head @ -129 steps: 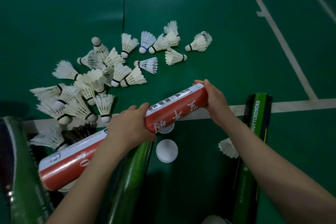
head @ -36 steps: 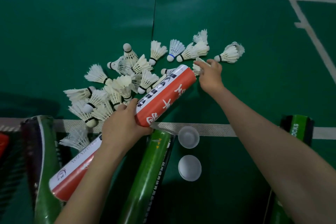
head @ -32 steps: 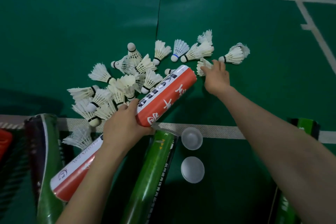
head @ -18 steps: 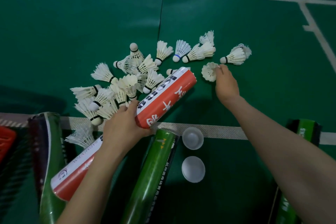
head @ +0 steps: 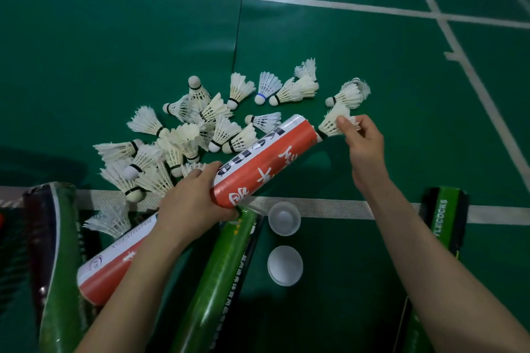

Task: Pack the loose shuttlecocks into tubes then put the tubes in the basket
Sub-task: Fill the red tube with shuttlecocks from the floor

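The left hand (head: 195, 203) grips the red-and-white tube (head: 258, 160) round its middle, fingers curled over the top, holding it slanted above the green court floor (head: 114, 51) with its far end raised toward the right; the right hand (head: 364, 143) pinches one shuttlecock (head: 332, 123) by its feathers, cork end pointing at the tube's mouth and just at the rim; whether the cork is inside cannot be told; the two hands are apart, one at each end of the task; the loose shuttlecocks (head: 183, 140) lie heaped on the floor beyond the tube; a green tube (head: 218, 281) lies under the left wrist; two white caps (head: 284, 218) rest near the white line (head: 344, 208).
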A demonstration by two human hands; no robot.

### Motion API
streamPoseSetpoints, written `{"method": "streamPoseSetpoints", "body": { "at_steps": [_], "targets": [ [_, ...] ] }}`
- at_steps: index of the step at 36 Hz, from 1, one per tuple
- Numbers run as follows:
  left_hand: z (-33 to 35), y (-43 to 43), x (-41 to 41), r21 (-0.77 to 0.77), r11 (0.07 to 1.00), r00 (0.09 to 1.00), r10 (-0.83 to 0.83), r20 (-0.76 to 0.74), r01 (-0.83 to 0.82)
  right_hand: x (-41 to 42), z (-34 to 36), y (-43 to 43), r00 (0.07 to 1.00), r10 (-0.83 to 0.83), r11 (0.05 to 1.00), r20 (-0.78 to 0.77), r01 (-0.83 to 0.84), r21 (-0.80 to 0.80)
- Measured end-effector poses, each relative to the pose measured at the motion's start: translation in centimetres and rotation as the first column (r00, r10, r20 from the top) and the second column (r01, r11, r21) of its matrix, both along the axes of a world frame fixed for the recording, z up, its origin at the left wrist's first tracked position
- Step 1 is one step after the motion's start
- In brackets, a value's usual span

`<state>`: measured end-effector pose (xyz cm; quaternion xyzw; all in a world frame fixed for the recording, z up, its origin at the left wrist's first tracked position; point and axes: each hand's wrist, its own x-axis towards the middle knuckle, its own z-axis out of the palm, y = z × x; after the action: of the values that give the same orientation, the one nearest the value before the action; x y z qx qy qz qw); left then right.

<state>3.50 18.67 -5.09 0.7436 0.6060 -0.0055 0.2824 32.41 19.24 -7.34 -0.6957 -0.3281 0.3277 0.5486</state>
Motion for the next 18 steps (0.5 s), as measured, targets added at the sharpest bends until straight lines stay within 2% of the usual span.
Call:
{"method": "streamPoseSetpoints", "body": {
  "at_steps": [5,9,11,18],
  "targets": [
    [0.3,-0.3,0.4,0.021,0.998,0.998,-0.059,0.01,0.058,0.8,1.6,-0.4,0.992,-0.081,0.992,-0.093,0.089,0.086],
    [0.2,-0.6,0.5,0.025,0.996,0.995,-0.082,0.052,0.081,-0.3,2.1,-0.9,0.982,0.121,0.991,-0.143,-0.112,0.068],
    [0.2,-0.8,0.5,0.022,0.996,0.994,-0.084,0.07,0.082,-0.9,2.0,-1.1,0.973,0.193,0.981,-0.124,-0.187,0.055],
    [0.1,-0.9,0.0,0.014,0.994,0.99,-0.105,0.094,0.104,-0.7,2.5,-0.9,0.979,0.203,0.978,0.034,-0.204,0.046]
  ]
}}
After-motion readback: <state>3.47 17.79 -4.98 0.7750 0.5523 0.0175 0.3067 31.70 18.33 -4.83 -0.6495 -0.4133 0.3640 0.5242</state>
